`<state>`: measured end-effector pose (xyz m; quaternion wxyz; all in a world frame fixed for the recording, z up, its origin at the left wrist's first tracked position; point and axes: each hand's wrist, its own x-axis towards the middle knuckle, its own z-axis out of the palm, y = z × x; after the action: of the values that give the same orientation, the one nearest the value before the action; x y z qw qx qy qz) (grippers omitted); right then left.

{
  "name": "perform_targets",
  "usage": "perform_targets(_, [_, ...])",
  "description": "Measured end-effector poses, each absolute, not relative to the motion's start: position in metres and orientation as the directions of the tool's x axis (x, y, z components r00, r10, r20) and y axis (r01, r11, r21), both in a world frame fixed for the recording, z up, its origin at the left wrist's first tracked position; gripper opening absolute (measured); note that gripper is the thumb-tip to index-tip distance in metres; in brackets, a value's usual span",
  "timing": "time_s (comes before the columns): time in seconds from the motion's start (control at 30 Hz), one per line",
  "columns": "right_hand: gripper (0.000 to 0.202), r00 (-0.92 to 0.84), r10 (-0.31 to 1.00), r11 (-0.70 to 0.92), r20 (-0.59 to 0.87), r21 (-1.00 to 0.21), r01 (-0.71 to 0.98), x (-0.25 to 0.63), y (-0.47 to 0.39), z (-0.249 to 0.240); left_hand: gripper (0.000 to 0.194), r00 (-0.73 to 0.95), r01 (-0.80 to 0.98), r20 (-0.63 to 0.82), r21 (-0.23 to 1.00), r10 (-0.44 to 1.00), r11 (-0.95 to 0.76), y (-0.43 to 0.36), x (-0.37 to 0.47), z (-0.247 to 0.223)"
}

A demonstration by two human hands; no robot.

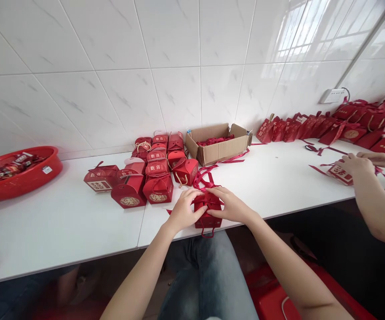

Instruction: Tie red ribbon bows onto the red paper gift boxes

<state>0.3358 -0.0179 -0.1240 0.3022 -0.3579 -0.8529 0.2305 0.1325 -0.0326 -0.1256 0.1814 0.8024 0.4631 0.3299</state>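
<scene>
A small red gift box (208,218) stands at the table's front edge, with red ribbon over its top and a cord loop hanging from its front. My left hand (186,208) is closed around the box's left side, thumb on the top. From the right, my right hand (229,204) grips the same box, its thumb close to the left one. Loose red ribbon (208,175) runs from behind the box toward an open cardboard box (219,153) with more ribbon inside. The fingertips partly hide the box's top.
Several red gift boxes (159,189) stand grouped to the left, beside another box (101,178). A red plastic basin (50,171) with packets is at far left. At right, a co-worker's hands (359,163) handle a box near scissors (309,147); many red boxes (290,130) line the wall.
</scene>
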Motion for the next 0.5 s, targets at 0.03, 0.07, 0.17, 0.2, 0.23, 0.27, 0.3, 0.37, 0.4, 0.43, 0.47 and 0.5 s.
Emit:
perform_targets(0.03, [0.059,-0.558,0.754,0.63,0.346,-0.619,0.468,0.336,-0.0176,-0.124,0.03,0.352,0.626,0.357,0.597,0.865,-0.501,-0.033,0.1326,-0.1259])
perform_targets(0.07, [0.058,-0.551,0.759,0.624,0.348,-0.63,0.462,0.3361,-0.0178,-0.1242,0.029,0.348,0.628,0.356,0.598,0.867,-0.498,-0.0334,0.1327,-0.1264])
perform_targets(0.17, [0.056,-0.532,0.764,0.615,0.364,-0.658,0.434,0.3358,-0.0198,-0.1257,0.029,0.341,0.625,0.355,0.606,0.87,-0.492,-0.034,0.1335,-0.1283])
perform_targets(0.2, [0.055,-0.53,0.765,0.613,0.367,-0.667,0.423,0.3357,-0.0204,-0.1264,0.028,0.341,0.621,0.356,0.609,0.87,-0.493,-0.034,0.1338,-0.129])
perform_targets(0.23, [0.054,-0.527,0.765,0.611,0.369,-0.675,0.414,0.3356,-0.0209,-0.1271,0.028,0.344,0.618,0.357,0.611,0.869,-0.495,-0.034,0.134,-0.1296])
perform_targets(0.27, [0.054,-0.524,0.766,0.609,0.372,-0.682,0.405,0.3356,-0.0211,-0.1278,0.027,0.346,0.614,0.358,0.612,0.867,-0.498,-0.0341,0.1341,-0.1302])
perform_targets(0.3, [0.054,-0.52,0.767,0.606,0.374,-0.689,0.398,0.3356,-0.0212,-0.1285,0.027,0.346,0.611,0.359,0.614,0.867,-0.499,-0.0343,0.1342,-0.1305])
perform_targets(0.37, [0.055,-0.521,0.768,0.601,0.371,-0.7,0.387,0.3358,-0.0209,-0.1297,0.026,0.344,0.604,0.361,0.622,0.867,-0.499,-0.035,0.1344,-0.1309])
perform_targets(0.4, [0.057,-0.527,0.767,0.599,0.367,-0.704,0.381,0.336,-0.0207,-0.1303,0.026,0.342,0.598,0.36,0.629,0.868,-0.497,-0.0354,0.1344,-0.1311])
perform_targets(0.43, [0.06,-0.535,0.763,0.598,0.361,-0.708,0.375,0.3363,-0.0206,-0.1309,0.028,0.338,0.59,0.361,0.638,0.869,-0.495,-0.0358,0.1344,-0.1314])
perform_targets(0.47, [0.062,-0.541,0.762,0.596,0.357,-0.714,0.369,0.337,-0.0205,-0.1315,0.03,0.33,0.581,0.365,0.648,0.87,-0.492,-0.0361,0.1342,-0.132])
perform_targets(0.5, [0.064,-0.537,0.766,0.589,0.354,-0.722,0.364,0.3379,-0.0205,-0.1323,0.032,0.313,0.574,0.37,0.66,0.875,-0.485,-0.0363,0.1339,-0.133])
